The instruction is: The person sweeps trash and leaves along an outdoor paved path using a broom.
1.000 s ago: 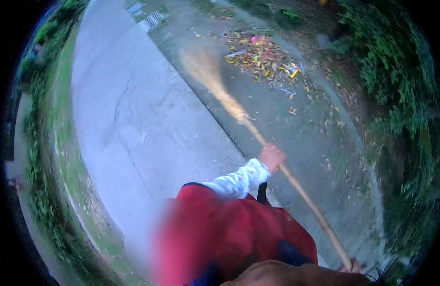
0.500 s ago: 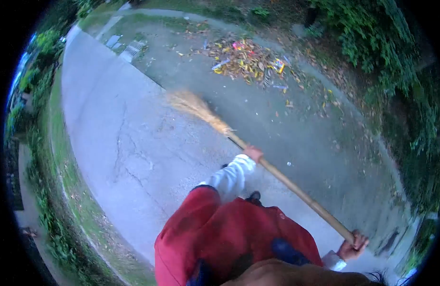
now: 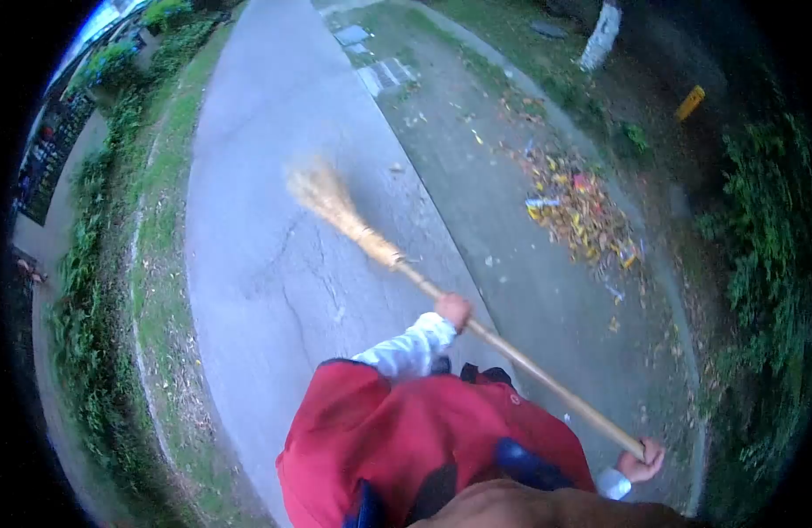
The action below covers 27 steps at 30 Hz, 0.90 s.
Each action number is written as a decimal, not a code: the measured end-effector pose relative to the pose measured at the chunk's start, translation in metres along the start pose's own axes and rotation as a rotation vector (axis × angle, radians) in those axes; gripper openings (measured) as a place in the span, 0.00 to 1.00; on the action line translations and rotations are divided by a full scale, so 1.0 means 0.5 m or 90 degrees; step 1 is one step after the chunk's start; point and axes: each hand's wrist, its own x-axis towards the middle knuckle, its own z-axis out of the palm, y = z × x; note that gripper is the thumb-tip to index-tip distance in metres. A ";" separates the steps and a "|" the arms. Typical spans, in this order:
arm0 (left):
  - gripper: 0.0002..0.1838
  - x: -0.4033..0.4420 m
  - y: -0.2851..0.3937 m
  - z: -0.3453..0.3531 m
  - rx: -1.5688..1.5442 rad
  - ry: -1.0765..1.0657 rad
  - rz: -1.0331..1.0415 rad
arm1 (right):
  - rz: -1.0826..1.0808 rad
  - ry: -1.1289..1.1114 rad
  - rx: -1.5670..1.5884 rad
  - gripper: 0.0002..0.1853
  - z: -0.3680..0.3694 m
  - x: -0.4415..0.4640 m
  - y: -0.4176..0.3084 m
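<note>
A broom (image 3: 363,238) with a long wooden handle and straw bristles slants across the view, its blurred bristle end up and left over the grey pavement. My left hand (image 3: 454,310), in a white sleeve, is wrapped round the handle a little below the binding. Around the handle's lower right end closes my right hand (image 3: 643,459). Off to the right of the broom lies a pile of dry leaves (image 3: 582,209) mixed with bits of coloured litter.
The paved path (image 3: 247,132) runs ahead, with a darker strip on its right. A drain grate (image 3: 386,76) lies at that seam. Grass and bushes (image 3: 93,352) border the left side. A white-painted trunk (image 3: 601,37) and a yellow post (image 3: 690,102) stand at the right.
My view has turned left, so the leaf pile and grate appear farther right. The broom's bristles have swung left over the pavement, both hands keeping their grip.
</note>
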 end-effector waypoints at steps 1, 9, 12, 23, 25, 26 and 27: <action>0.09 -0.011 -0.092 -0.028 0.004 0.048 -0.030 | 0.052 0.000 0.025 0.10 0.070 0.026 0.093; 0.06 -0.046 -0.648 -0.034 0.025 0.182 -0.408 | 0.347 -0.331 0.066 0.11 0.481 0.204 0.731; 0.15 -0.041 -0.777 -0.037 -0.004 0.040 -0.562 | 0.434 -0.414 0.098 0.11 0.624 0.281 0.900; 0.14 0.316 -1.070 -0.099 -0.028 -0.059 -0.447 | 0.386 -0.327 -0.087 0.10 0.820 0.389 1.155; 0.11 0.471 -1.128 -0.052 -0.013 -0.074 -0.312 | 0.289 -0.247 -0.098 0.09 0.776 0.394 1.156; 0.10 0.552 -1.134 -0.034 0.070 -0.041 -0.199 | 0.236 -0.173 -0.137 0.09 0.778 0.382 1.140; 0.09 0.624 -1.127 -0.026 0.106 -0.027 -0.063 | 0.185 -0.101 -0.175 0.09 0.786 0.366 1.114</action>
